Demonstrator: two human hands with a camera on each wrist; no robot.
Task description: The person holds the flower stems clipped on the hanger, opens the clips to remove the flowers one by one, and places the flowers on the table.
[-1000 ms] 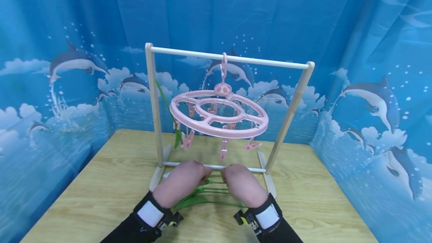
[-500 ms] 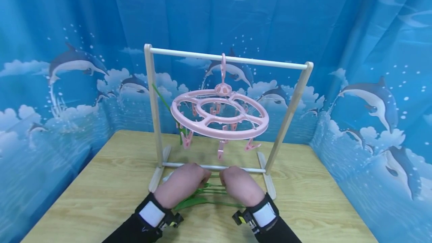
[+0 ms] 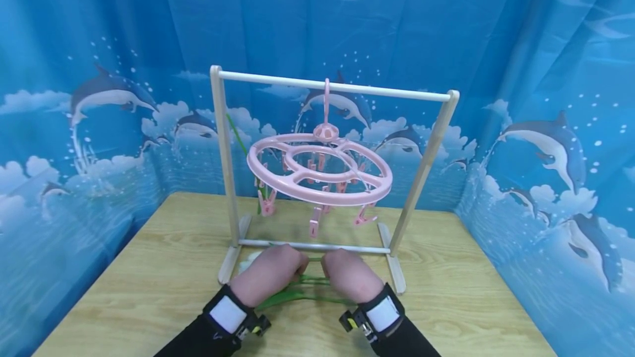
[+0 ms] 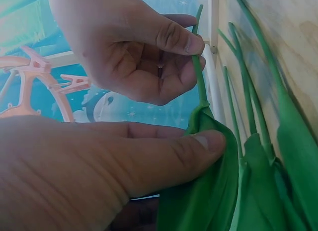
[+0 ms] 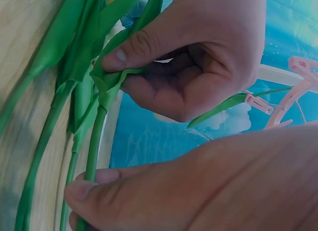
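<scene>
Both hands hold one green flower stem (image 4: pixel 200 84) above the table in front of the rack. My left hand (image 3: pixel 274 270) pinches the base of its leaf (image 4: pixel 189 206) between thumb and fingers. My right hand (image 3: pixel 350 274) pinches the bare stem a little farther along, near its end. A whitish patch (image 3: pixel 248 261), perhaps a bloom, shows beside the left hand; most of it is hidden. Several more green stems with leaves (image 5: pixel 54 47) lie on the table alongside.
A wooden rack (image 3: pixel 430 164) stands behind the hands. From its top bar hangs a round pink clip hanger (image 3: pixel 327 197) with several pegs. One peg at the left holds a green stem (image 3: pixel 237 135). The wooden table (image 3: pixel 461 302) meets a blue dolphin curtain (image 3: pixel 387 10).
The pink hanger has turned slightly, its front pegs shifting left. Both hands stay close together on the stem with little movement. More of the whitish patch shows beside the left hand.
</scene>
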